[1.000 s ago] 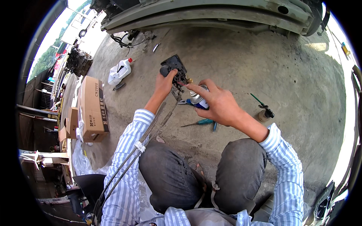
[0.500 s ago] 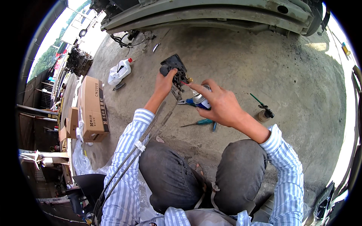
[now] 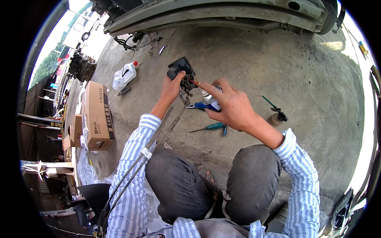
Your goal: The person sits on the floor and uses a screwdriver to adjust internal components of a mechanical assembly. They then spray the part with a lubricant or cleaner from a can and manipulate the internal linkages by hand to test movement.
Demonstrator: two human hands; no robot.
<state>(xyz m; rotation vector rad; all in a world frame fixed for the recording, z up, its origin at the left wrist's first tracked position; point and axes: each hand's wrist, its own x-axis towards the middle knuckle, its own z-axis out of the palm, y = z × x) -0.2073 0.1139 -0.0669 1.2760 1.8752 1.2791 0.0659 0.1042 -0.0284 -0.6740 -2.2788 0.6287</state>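
My left hand is closed around a black mechanical assembly, lifted over the floor in front of my knees. Two long cables run from its lower end across my left forearm, joined by a white clip. In my right hand is a spray can with a silver top and a blue body. My index finger reaches over its top, and a thin red straw points at the assembly's metal workings. Whether any spray comes out cannot be seen.
Blue-handled pliers and a teal-handled screwdriver lie on the concrete below the can. A small container with a green tube stands right. Leftward are a white jug and cardboard boxes. A vehicle's metal beam spans the far side.
The can and my right hand have shifted slightly, and the red straw now shows more plainly against the assembly. My left hand keeps its hold with little movement.
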